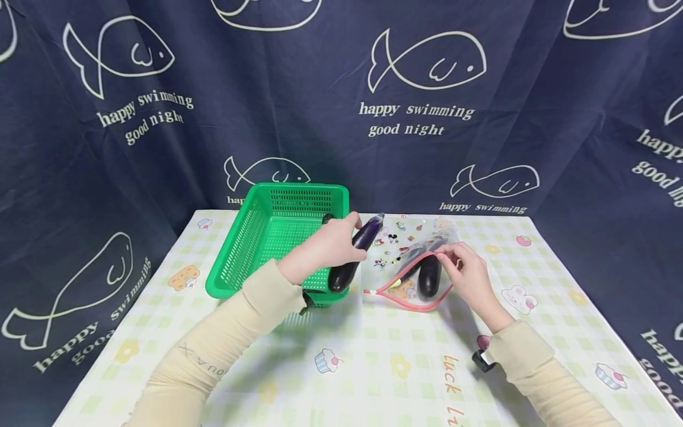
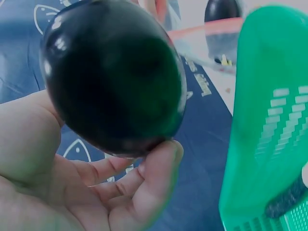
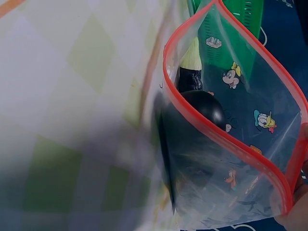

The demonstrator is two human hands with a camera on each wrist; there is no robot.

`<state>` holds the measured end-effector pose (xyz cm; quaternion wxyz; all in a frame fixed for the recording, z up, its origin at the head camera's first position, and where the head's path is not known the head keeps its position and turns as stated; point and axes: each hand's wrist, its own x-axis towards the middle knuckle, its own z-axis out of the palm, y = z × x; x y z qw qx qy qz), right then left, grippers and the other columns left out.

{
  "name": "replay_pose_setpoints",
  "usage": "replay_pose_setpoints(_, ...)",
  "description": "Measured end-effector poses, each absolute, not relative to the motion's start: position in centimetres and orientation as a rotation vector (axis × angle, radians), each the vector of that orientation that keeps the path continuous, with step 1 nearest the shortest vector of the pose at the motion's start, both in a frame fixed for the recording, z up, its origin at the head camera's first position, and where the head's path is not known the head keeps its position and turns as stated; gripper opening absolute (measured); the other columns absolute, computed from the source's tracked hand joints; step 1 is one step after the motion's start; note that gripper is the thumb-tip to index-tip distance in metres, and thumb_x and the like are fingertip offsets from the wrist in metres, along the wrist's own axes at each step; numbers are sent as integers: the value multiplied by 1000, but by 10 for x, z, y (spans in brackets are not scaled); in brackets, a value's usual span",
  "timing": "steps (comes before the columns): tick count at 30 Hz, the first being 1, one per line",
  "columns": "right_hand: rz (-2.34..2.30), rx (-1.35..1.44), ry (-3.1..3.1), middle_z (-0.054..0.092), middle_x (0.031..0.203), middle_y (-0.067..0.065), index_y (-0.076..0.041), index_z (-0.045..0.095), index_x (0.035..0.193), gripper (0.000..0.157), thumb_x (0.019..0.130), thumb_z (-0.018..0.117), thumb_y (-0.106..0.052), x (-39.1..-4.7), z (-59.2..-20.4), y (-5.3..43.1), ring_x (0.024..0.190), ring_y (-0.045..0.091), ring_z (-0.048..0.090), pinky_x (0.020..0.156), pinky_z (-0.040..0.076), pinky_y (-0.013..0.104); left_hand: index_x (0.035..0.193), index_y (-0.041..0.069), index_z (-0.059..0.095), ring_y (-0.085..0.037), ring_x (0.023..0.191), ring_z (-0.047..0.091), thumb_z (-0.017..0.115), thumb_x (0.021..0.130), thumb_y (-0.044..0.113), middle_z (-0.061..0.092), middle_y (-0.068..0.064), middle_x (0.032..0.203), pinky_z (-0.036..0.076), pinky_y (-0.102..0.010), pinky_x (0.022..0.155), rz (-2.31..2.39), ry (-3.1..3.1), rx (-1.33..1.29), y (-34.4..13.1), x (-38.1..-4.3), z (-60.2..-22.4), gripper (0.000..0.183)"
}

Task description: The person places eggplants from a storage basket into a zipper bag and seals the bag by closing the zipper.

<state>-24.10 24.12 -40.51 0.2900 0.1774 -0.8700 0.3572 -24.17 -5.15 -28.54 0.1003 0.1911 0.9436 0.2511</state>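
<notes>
Purple-black eggplant [image 1: 365, 237] pinched between thumb and fingers of left hand [image 1: 335, 240], lower end at right edge of green basket [image 1: 304, 188]. Red-rimmed clear bag [image 1: 418, 308]: rim pinched in fingers of right hand [image 1: 469, 270], second eggplant [image 1: 429, 277] inside.

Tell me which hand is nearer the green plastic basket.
Left. The left hand holds an eggplant at the right side of the green plastic basket; the right hand is farther right, pinching the red-rimmed clear zip bag.
</notes>
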Motion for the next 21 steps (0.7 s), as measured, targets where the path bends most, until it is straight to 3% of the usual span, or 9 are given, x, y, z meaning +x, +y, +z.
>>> replay_pose_setpoints(6,941,467,-2329,57,76,-2,-9,68,90,5,86,67,-6,-241,-403,242,64,-2,42,54,35,14,118,9,44,-16,62,63,70,80,22,60,-12,93,51,-22,48,766,2731,610,-37,-232,-292,48)
replay_pose_setpoints(21,945,433,-2330,56,76,-3,-9,69,90,4,86,67,-9,-242,-402,239,65,0,43,55,36,15,116,11,50,-12,70,59,75,76,30,62,-4,94,47,-18,53,692,2720,741,-3,-217,-314,51)
